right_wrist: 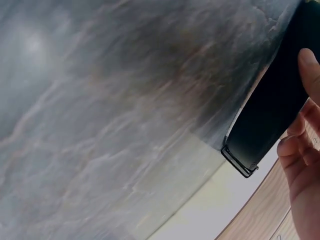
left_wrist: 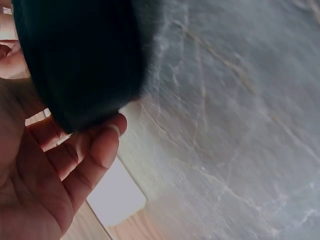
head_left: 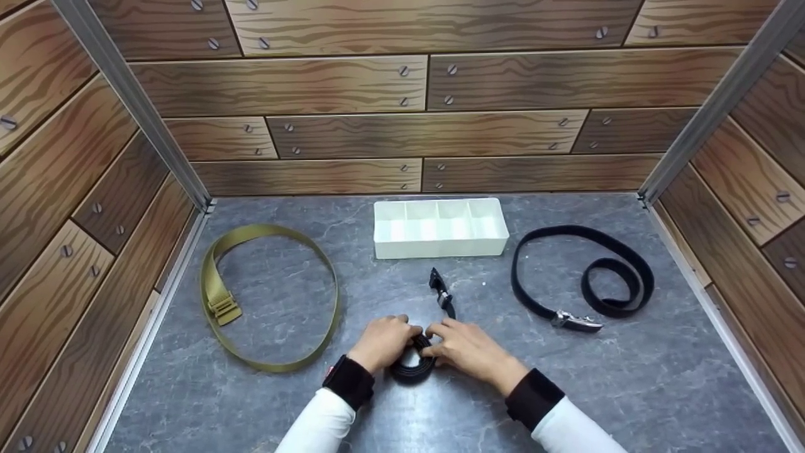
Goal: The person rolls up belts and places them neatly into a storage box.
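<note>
In the head view, a black belt (head_left: 412,375) is partly rolled into a coil on the grey tabletop, its buckle end (head_left: 444,296) reaching away beyond the hands. My left hand (head_left: 385,341) grips the coil at its upper left side. Thumb and fingers of my right hand (head_left: 468,349) pinch the belt at the coil's upper right. Up close in the left wrist view, the dark roll (left_wrist: 85,55) sits against the left fingers. The right wrist view has the flat strap (right_wrist: 272,100) between thumb and fingers, with a metal buckle frame (right_wrist: 240,162) farther along.
An olive webbing belt (head_left: 216,286) lies in a wide loop at left. At right is another black belt (head_left: 569,230), loosely curled, with a silver buckle (head_left: 575,321). A white compartment box (head_left: 440,248) stands behind the hands. Wood-patterned walls (head_left: 339,135) enclose the back and sides.
</note>
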Tool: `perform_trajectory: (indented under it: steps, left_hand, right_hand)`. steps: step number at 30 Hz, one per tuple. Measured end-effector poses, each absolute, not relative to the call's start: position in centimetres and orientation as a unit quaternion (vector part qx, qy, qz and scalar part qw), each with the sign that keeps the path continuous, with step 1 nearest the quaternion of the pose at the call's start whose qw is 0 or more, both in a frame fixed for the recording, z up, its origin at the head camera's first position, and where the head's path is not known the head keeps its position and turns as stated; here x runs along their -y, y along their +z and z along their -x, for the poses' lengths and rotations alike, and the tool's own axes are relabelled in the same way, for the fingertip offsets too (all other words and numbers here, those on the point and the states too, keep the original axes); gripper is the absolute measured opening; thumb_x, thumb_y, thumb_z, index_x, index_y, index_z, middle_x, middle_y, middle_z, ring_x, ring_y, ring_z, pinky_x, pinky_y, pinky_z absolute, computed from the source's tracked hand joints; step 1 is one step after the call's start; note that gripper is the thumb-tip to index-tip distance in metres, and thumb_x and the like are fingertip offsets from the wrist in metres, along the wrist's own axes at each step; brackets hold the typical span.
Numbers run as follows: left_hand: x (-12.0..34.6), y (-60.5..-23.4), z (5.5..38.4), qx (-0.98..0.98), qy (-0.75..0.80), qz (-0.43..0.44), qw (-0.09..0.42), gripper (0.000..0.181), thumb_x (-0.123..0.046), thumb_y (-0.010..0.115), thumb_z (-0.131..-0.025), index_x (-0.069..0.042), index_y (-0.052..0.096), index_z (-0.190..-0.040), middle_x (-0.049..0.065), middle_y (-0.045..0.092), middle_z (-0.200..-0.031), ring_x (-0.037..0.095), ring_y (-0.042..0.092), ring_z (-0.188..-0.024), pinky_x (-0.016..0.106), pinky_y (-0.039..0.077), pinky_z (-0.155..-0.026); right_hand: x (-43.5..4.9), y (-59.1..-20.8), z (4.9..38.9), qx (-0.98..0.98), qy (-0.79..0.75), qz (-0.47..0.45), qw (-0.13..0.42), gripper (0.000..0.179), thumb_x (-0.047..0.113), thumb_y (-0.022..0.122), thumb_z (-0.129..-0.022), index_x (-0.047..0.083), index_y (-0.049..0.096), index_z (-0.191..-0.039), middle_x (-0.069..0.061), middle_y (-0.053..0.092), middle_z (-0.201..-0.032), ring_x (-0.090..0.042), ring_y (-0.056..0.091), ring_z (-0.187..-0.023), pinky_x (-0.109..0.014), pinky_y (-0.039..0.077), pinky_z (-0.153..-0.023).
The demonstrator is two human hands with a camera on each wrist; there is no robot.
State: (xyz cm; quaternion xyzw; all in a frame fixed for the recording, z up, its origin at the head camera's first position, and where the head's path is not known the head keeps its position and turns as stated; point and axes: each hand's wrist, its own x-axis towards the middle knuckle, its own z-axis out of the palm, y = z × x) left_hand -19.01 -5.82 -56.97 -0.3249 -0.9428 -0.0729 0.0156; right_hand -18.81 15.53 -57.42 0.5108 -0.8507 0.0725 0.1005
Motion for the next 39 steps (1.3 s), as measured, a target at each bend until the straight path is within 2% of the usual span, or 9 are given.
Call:
perform_trajectory:
  steps: [5, 11, 15, 18, 23, 26, 32, 39]
  left_hand:
    - [5.8, -57.3, 19.0, 0.948, -0.082, 0.307, 0.03, 0.013, -0.025, 0.065, -0.092, -0.019, 0.074, -0.1, 0.005, 0.064, -0.085, 0.024, 0.064, -0.075, 0.036, 0.052, -0.063]
    - [5.9, -57.2, 18.8, 0.965, -0.111, 0.229, 0.07, 0.02, -0.021, 0.077, -0.082, -0.007, 0.064, -0.085, 0.01, 0.064, -0.078, 0.03, 0.065, -0.07, 0.041, 0.052, -0.06]
    - [5.9, -57.2, 18.7, 0.973, -0.148, 0.155, 0.082, 0.024, -0.017, 0.082, -0.074, -0.005, 0.062, -0.078, 0.014, 0.066, -0.075, 0.034, 0.066, -0.068, 0.044, 0.052, -0.058]
    - [5.7, -57.1, 18.8, 0.976, -0.148, 0.134, 0.085, 0.02, -0.013, 0.082, -0.072, -0.004, 0.065, -0.074, 0.015, 0.067, -0.073, 0.035, 0.066, -0.066, 0.045, 0.052, -0.056]
    - [5.6, -57.2, 19.1, 0.977, -0.118, 0.154, 0.094, 0.008, -0.007, 0.075, -0.07, -0.004, 0.068, -0.071, 0.014, 0.067, -0.07, 0.035, 0.065, -0.063, 0.045, 0.051, -0.053]
    - [6.0, -57.3, 19.2, 0.972, -0.113, 0.181, 0.101, 0.009, -0.008, 0.075, -0.07, -0.005, 0.066, -0.069, 0.011, 0.067, -0.07, 0.034, 0.064, -0.061, 0.044, 0.05, -0.052]
    - [6.7, -57.5, 19.5, 0.96, -0.107, 0.233, 0.114, 0.015, -0.015, 0.079, -0.072, -0.007, 0.066, -0.07, 0.007, 0.067, -0.071, 0.031, 0.064, -0.062, 0.042, 0.05, -0.053]
    - [6.4, -57.7, 19.4, 0.961, -0.095, 0.227, 0.123, 0.011, -0.013, 0.075, -0.075, -0.006, 0.068, -0.071, 0.009, 0.066, -0.068, 0.031, 0.064, -0.06, 0.043, 0.05, -0.054]
  right_hand:
    - [-15.3, -57.2, 18.7, 0.86, 0.108, -0.49, 0.09, 0.029, 0.03, 0.077, -0.081, 0.017, 0.073, -0.107, -0.001, 0.063, -0.1, -0.015, 0.058, -0.081, -0.029, 0.051, -0.063]
    - [-15.1, -57.5, 18.5, 0.869, 0.092, -0.473, 0.112, 0.023, 0.029, 0.076, -0.083, 0.018, 0.071, -0.102, -0.002, 0.061, -0.096, -0.017, 0.055, -0.079, -0.032, 0.048, -0.057]
    - [-14.9, -57.7, 18.4, 0.874, 0.089, -0.459, 0.133, 0.022, 0.03, 0.075, -0.084, 0.016, 0.071, -0.1, -0.004, 0.062, -0.093, -0.021, 0.058, -0.079, -0.036, 0.05, -0.057]
    - [-14.8, -57.8, 18.4, 0.873, 0.078, -0.461, 0.141, 0.021, 0.03, 0.076, -0.082, 0.019, 0.073, -0.1, -0.005, 0.062, -0.094, -0.022, 0.059, -0.078, -0.036, 0.051, -0.057]
    - [-15.0, -57.7, 18.5, 0.87, 0.079, -0.468, 0.133, 0.029, 0.027, 0.08, -0.078, 0.025, 0.075, -0.106, -0.005, 0.063, -0.097, -0.022, 0.062, -0.082, -0.034, 0.054, -0.064]
    - [-15.2, -57.7, 18.5, 0.869, 0.076, -0.472, 0.126, 0.036, 0.027, 0.08, -0.078, 0.025, 0.074, -0.113, -0.006, 0.064, -0.099, -0.021, 0.062, -0.085, -0.033, 0.055, -0.068]
    - [-15.2, -57.7, 18.5, 0.873, 0.066, -0.471, 0.105, 0.045, 0.031, 0.075, -0.082, 0.023, 0.068, -0.126, -0.005, 0.062, -0.101, -0.019, 0.059, -0.084, -0.033, 0.054, -0.066]
    - [-15.3, -57.6, 18.5, 0.875, 0.079, -0.47, 0.081, 0.048, 0.032, 0.074, -0.083, 0.022, 0.066, -0.13, -0.003, 0.059, -0.104, -0.017, 0.055, -0.087, -0.032, 0.053, -0.07]
